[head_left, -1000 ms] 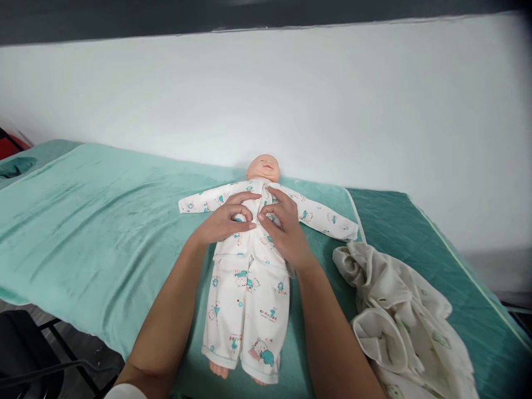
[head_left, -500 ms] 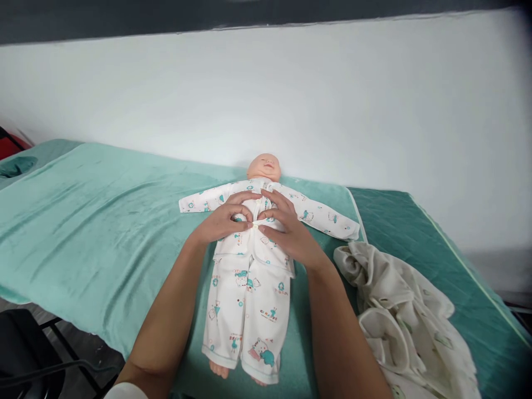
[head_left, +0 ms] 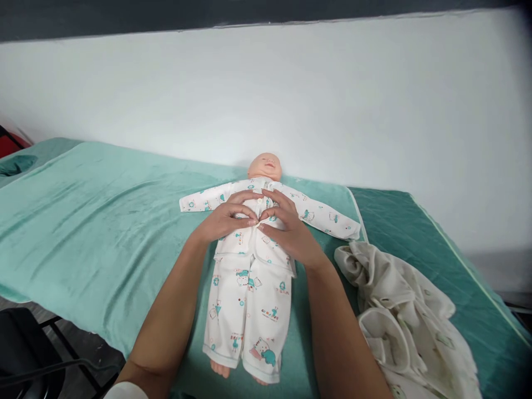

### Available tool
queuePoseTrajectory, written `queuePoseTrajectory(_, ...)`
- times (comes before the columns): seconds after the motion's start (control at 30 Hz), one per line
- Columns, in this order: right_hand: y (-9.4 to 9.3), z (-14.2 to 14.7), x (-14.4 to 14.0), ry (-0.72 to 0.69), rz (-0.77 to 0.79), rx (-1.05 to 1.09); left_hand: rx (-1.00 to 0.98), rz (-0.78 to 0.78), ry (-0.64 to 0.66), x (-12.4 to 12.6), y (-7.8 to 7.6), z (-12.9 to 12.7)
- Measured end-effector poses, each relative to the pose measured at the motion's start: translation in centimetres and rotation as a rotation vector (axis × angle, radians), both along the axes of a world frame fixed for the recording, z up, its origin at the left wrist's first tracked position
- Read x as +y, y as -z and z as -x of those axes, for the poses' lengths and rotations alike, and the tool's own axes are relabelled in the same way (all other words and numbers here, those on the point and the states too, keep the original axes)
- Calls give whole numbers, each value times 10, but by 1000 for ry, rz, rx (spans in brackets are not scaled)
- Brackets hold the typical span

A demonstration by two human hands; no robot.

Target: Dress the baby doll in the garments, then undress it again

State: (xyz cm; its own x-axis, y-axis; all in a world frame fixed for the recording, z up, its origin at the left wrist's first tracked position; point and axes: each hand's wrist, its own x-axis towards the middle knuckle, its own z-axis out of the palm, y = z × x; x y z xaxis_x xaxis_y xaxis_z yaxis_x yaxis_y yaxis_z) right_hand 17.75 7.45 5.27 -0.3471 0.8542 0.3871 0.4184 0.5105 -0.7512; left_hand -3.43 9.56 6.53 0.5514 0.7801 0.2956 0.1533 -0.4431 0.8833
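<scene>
A baby doll [head_left: 265,167] lies on its back, arms spread, dressed in a white printed shirt [head_left: 272,248] and matching trousers [head_left: 247,310]. Both hands meet at the middle of the shirt's front opening. My left hand [head_left: 230,213] pinches one front edge between thumb and index finger. From the other side, my right hand [head_left: 285,224] pinches the facing edge, its fingertips almost touching the left ones. A pale button [head_left: 260,201] shows just above the pinch. Whatever lies between the fingertips is mostly covered.
A light green blanket [head_left: 103,221] covers the bed, with a darker green quilted cover [head_left: 390,216] at the right. A crumpled cream garment [head_left: 407,316] lies right of the doll. The white wall [head_left: 266,88] stands behind, and a black chair [head_left: 29,349] at lower left.
The fingertips of my left hand have shifted slightly right, closer to my right fingers, and now cover the spot on the shirt front between them. The doll stays in place.
</scene>
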Motion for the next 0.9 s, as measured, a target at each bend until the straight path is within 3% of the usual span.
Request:
queuePoseTrajectory(0.27,5,-5,2,-48,45,244,74,-101,-4,0,-2,-1)
queuePoseTrajectory(0.4,5,-4,2,-6,90,326,5,0,-58,-2,-2,-5)
queuePoseTrajectory(0.47,4,-4,1,14,86,312,-115,62,-155,1,2,-4)
queuePoseTrajectory(0.57,6,-8,4,34,87,298,-377,107,-442,10,13,5)
queuePoseTrajectory(0.63,9,-15,8,142,110,433,-535,146,-645,19,20,14)
queuePoseTrajectory(0.73,18,-27,15,543,142,733,-617,199,-911,28,30,22)
queuePoseTrajectory(0.83,26,-32,17,882,48,746,-422,84,-1058,30,35,18)
queuePoseTrajectory(0.9,30,-29,16,903,-62,607,-193,-91,-1002,32,37,11)
